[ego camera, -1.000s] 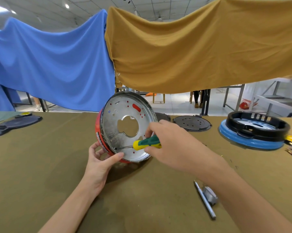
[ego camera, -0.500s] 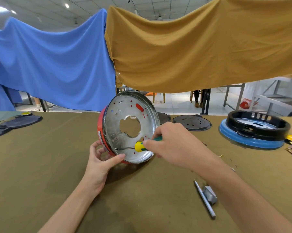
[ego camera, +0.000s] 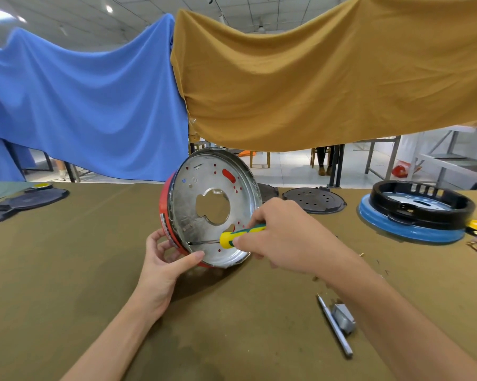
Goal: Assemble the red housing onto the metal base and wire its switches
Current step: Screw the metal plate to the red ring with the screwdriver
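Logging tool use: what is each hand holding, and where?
Right hand grips the screwdriver by its handle. Left hand holds the red housing at its lower rim.

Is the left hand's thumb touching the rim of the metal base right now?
Touching. The head view shows the left hand cupping the lower edge, its thumb tip pressed flat on the rim of the metal base with no gap.
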Demonstrator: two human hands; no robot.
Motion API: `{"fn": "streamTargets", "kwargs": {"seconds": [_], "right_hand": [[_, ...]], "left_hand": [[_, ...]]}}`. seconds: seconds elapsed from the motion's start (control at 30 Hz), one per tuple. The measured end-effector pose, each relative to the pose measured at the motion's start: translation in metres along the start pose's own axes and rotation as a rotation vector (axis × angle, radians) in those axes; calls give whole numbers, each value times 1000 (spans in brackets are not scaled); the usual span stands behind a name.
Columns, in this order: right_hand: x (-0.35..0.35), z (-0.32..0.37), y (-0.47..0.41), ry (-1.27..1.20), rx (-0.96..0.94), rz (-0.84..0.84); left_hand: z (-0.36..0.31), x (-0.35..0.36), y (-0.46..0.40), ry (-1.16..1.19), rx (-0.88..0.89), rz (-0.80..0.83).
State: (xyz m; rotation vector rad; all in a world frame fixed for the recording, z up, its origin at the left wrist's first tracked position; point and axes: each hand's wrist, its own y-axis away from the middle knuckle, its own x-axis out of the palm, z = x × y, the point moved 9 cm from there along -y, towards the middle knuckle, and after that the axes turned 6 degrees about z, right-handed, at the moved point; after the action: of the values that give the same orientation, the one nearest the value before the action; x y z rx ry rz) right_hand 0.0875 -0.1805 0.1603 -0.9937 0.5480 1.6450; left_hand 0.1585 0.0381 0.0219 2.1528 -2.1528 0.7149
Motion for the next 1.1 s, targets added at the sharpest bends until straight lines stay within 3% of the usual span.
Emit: {"fn": "streamTargets", "kwargs": {"seconds": [0.17,0.4,0.63,0.87,1.1], "right_hand": [[-1,-2,1,-16,17,9],[-8,18,5,233,-157,-31],[-30,-20,-5,-173,16,-29],[-60,-84,-17,-788,106,-196],[-57,-98,-20,-928,150,-280]], "left_hand": [[0,0,0,-8,3,-13],[-4,0,-2,10,24,-51],[-6,-4,-3,26,13,-80],[-7,-18,-4,183,-40,-190],[-14,-31,-4,214,-31,-277]]}}
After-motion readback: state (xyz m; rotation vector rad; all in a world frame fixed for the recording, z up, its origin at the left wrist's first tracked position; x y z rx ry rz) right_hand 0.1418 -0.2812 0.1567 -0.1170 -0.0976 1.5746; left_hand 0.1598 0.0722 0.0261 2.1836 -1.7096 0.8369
